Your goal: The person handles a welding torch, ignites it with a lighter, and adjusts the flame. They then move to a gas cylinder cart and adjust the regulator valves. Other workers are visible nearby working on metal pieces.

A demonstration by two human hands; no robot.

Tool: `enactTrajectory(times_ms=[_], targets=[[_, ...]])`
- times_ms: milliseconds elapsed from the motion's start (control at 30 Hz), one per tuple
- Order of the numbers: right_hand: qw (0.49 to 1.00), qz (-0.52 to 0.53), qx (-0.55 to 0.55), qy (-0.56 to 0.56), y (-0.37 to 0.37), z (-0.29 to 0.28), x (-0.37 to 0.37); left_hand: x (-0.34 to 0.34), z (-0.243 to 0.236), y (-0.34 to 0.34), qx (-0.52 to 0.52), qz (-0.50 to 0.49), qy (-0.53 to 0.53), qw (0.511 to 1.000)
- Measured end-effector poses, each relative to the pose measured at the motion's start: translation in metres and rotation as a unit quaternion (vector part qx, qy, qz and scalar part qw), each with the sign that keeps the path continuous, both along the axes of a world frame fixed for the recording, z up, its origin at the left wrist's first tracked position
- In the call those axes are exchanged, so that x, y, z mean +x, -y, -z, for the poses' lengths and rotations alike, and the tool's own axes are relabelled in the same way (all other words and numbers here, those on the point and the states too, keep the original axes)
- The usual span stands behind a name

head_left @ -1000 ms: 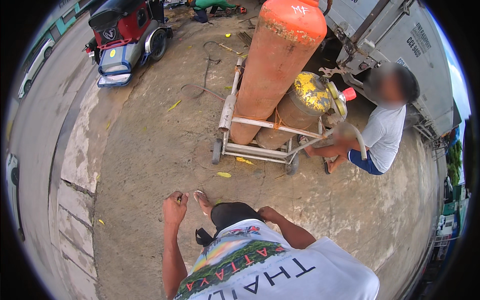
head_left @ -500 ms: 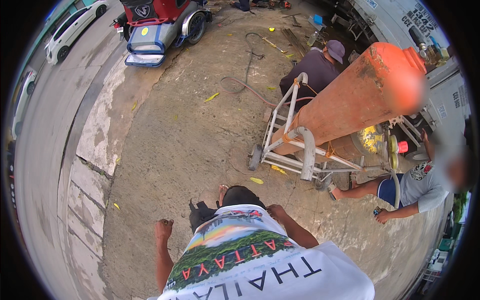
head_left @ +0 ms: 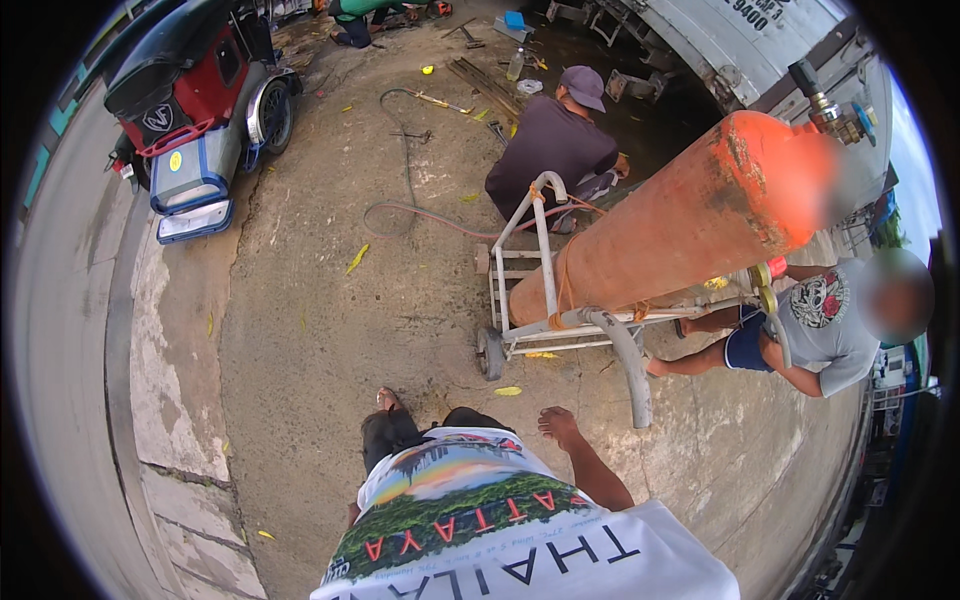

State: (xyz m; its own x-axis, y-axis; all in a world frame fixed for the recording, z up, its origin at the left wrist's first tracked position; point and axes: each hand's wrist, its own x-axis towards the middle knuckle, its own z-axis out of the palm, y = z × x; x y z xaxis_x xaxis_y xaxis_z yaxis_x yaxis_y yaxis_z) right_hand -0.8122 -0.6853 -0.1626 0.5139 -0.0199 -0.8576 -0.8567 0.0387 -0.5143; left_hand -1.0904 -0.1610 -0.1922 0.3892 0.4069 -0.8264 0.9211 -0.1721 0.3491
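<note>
My right hand (head_left: 559, 426) hangs at my side over the concrete, its fingers loosely apart with nothing in them. Nearest to it is the curved grey handle (head_left: 628, 375) of a white metal cylinder cart (head_left: 545, 250), a short gap away. A tall, scuffed orange gas cylinder (head_left: 660, 225) leans on the cart, tied with orange cord. My left hand is out of sight; only a sliver of that arm shows beside my white printed shirt (head_left: 470, 510).
A person in a grey shirt (head_left: 820, 310) stands beside the cart. Someone in a purple cap (head_left: 545, 150) crouches beyond it. A hose (head_left: 410, 180) trails across the concrete to a torch (head_left: 440, 102). A red motor tricycle (head_left: 200, 110) stands far left, a white truck (head_left: 740, 45) far right.
My view has turned and moved nearer the cart. My right hand has swung out from my waist, and my left hand has gone out of sight. The person in grey has drawn closer to the cylinder.
</note>
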Motion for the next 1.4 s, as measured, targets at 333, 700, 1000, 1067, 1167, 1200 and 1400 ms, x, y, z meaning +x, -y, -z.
enactTrajectory(times_ms=[333, 700, 1000, 1067, 1167, 1200, 1400], targets=[[0.801, -0.516, -0.242, 0.181, -0.141, 0.038, -0.010, 0.339, -0.050, -0.262, 0.081, -0.051, 0.139, 0.986], [0.995, 0.039, -0.028, -0.089, -0.177, 0.048, 0.187, 0.542, -0.026, -0.215, 0.016, 0.083, 0.115, 0.990], [0.929, -0.177, -0.283, 0.160, -0.217, -0.050, 0.397, 0.571, 0.003, -0.205, 0.051, 0.417, 0.209, 0.883], [0.938, -0.191, -0.235, 0.169, -0.230, -0.056, 0.432, 0.611, -0.021, -0.190, 0.045, 0.394, 0.138, 0.907], [0.942, -0.231, -0.161, 0.181, -0.245, -0.083, 0.497, 0.676, -0.042, -0.175, 0.180, 0.675, 0.105, 0.708], [0.942, -0.247, -0.135, 0.183, -0.248, -0.094, 0.518, 0.689, -0.038, -0.178, 0.162, 0.622, 0.128, 0.755], [0.966, -0.075, -0.122, 0.216, -0.234, -0.108, 0.628, 0.793, 0.008, -0.210, 0.017, 0.400, 0.222, 0.889]])
